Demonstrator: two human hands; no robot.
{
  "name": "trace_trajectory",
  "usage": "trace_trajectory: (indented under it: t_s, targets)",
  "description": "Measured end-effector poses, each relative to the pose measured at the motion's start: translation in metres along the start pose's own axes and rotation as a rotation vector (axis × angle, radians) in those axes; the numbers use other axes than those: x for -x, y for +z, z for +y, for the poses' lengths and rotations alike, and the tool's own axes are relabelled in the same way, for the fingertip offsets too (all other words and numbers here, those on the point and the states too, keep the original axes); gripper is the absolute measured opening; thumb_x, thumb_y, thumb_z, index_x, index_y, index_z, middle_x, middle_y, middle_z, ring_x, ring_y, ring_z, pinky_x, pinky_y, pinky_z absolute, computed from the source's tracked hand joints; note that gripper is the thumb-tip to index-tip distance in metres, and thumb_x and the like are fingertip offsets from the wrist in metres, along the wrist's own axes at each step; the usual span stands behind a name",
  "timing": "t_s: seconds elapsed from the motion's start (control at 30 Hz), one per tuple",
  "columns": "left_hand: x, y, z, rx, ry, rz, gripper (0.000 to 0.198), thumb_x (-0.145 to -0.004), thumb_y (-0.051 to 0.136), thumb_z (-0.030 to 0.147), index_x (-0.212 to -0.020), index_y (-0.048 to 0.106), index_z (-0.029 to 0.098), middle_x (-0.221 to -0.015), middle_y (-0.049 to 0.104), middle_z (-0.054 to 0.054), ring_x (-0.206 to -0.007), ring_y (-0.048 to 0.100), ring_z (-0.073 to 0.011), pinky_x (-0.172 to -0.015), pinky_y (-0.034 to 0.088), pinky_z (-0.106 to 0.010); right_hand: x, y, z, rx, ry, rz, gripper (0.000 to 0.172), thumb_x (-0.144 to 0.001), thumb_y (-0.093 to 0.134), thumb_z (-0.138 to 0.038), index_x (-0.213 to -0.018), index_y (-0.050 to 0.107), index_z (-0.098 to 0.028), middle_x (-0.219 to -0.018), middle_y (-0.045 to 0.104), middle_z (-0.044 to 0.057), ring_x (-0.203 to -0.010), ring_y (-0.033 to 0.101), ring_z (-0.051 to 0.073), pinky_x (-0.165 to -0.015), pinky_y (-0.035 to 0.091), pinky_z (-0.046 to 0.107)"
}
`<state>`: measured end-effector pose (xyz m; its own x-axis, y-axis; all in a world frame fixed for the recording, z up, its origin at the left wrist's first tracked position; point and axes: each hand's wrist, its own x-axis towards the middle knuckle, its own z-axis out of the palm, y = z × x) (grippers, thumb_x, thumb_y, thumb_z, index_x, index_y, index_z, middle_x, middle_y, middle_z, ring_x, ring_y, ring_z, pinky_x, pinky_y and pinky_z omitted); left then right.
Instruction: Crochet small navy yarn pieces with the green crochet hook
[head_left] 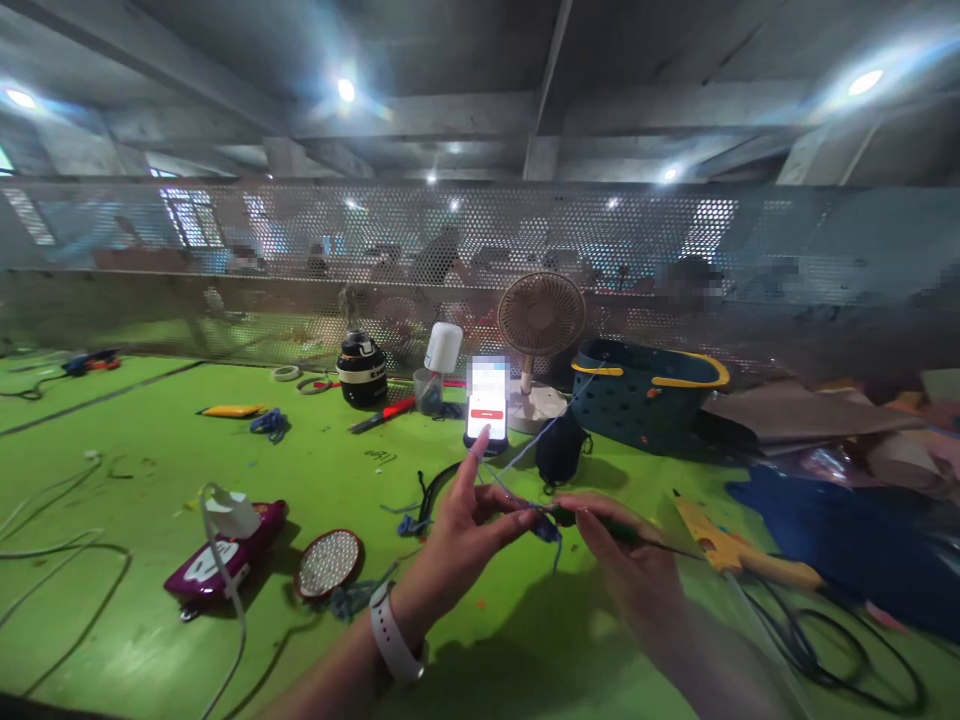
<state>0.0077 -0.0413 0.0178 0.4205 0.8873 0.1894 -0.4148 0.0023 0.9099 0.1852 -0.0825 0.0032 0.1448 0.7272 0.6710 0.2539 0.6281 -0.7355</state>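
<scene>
My left hand, with a white band on its wrist, pinches a small blue crochet piece between thumb and fingers. Its index finger points up, and a strand of light blue yarn runs from that hand up toward the dark basket. My right hand is closed round a crochet hook with a dark green handle. The hook's tip meets the blue piece, and my fingers partly cover both. Just beyond my hands a lit phone stands upright.
Behind the phone are a fan, a plastic cup and a black jar. At left lie a purple power strip with cables and a round studded disc. A yellow glue gun and blue cloth lie at right.
</scene>
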Motion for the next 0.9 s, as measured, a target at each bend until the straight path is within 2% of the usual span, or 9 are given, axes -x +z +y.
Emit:
trace_trajectory:
  t_s: [0.1, 0.17, 0.27, 0.37, 0.5, 0.57, 0.73, 0.9]
  targets:
    - [-0.001, 0.001, -0.001, -0.002, 0.001, 0.026, 0.123, -0.071, 0.082, 0.016, -0.154, -0.008, 0.024, -0.075, 0.072, 0.000, -0.074, 0.068, -0.0172, -0.075, 0.052, -0.032, 0.001, 0.001, 0.004, 0.123, -0.116, -0.013, 0.012, -0.089, 0.064, -0.025, -0.095, 0.075, -0.029, -0.090, 0.077, 0.001, -0.085, 0.073, 0.019, -0.075, 0.061, 0.032]
    - [-0.001, 0.002, -0.002, -0.006, -0.001, 0.050, 0.128, -0.071, 0.083, 0.016, -0.152, -0.016, 0.022, -0.073, 0.073, -0.001, -0.072, 0.068, -0.0169, -0.073, 0.052, -0.031, 0.003, 0.001, 0.007, 0.292, -0.289, -0.044, 0.016, -0.088, 0.065, -0.020, -0.100, 0.073, -0.028, -0.093, 0.077, 0.001, -0.087, 0.072, 0.019, -0.087, 0.056, 0.038]
    - [-0.001, 0.003, -0.003, 0.038, -0.024, 0.064, 0.130, -0.071, 0.083, 0.016, -0.151, -0.019, 0.020, -0.071, 0.073, 0.000, -0.070, 0.068, -0.0160, -0.073, 0.051, -0.030, 0.004, 0.000, 0.007, 0.568, -0.590, -0.084, 0.027, -0.087, 0.066, -0.014, -0.111, 0.068, -0.027, -0.097, 0.078, 0.002, -0.085, 0.072, 0.018, -0.102, 0.045, 0.045]
    - [-0.002, 0.002, -0.005, 0.142, -0.078, 0.027, 0.128, -0.072, 0.083, 0.015, -0.152, -0.017, 0.020, -0.071, 0.073, 0.000, -0.071, 0.068, -0.0155, -0.076, 0.049, -0.029, 0.003, -0.002, 0.003, 0.706, -0.726, -0.086, 0.033, -0.088, 0.064, -0.014, -0.119, 0.065, -0.026, -0.099, 0.078, 0.004, -0.085, 0.073, 0.018, -0.107, 0.041, 0.045]
    - [-0.003, -0.001, -0.010, 0.336, -0.185, -0.052, 0.130, -0.067, 0.085, 0.013, -0.153, -0.013, 0.016, -0.067, 0.071, 0.001, -0.066, 0.067, -0.0133, -0.073, 0.047, -0.027, 0.000, -0.004, -0.004, 0.692, -0.783, -0.079, 0.035, -0.089, 0.064, -0.016, -0.123, 0.063, -0.026, -0.098, 0.078, 0.005, -0.086, 0.072, 0.018, -0.110, 0.038, 0.046]
    - [-0.004, -0.005, -0.012, 0.418, -0.231, -0.102, 0.131, -0.066, 0.086, 0.011, -0.153, -0.012, 0.015, -0.066, 0.070, 0.002, -0.064, 0.066, -0.0121, -0.073, 0.047, -0.026, -0.002, -0.007, -0.006, 0.616, -0.773, -0.097, 0.037, -0.091, 0.062, -0.018, -0.126, 0.061, -0.029, -0.097, 0.078, 0.004, -0.085, 0.073, 0.019, -0.107, 0.042, 0.048]
    - [-0.010, -0.017, -0.015, 0.483, -0.295, -0.209, 0.125, -0.066, 0.085, 0.009, -0.153, -0.004, 0.014, -0.064, 0.069, 0.002, -0.061, 0.065, -0.0117, -0.071, 0.045, -0.026, -0.011, -0.015, -0.010, 0.381, -0.652, -0.212, 0.029, -0.095, 0.057, -0.028, -0.123, 0.064, -0.032, -0.096, 0.077, 0.003, -0.083, 0.073, 0.020, -0.097, 0.051, 0.050]
    - [-0.014, -0.026, -0.011, 0.495, -0.307, -0.233, 0.116, -0.065, 0.085, 0.006, -0.153, 0.010, 0.014, -0.061, 0.067, 0.003, -0.059, 0.063, -0.0112, -0.065, 0.043, -0.025, -0.019, -0.023, -0.014, 0.191, -0.521, -0.254, 0.022, -0.095, 0.057, -0.029, -0.113, 0.069, -0.032, -0.092, 0.078, 0.002, -0.082, 0.073, 0.020, -0.093, 0.054, 0.050]
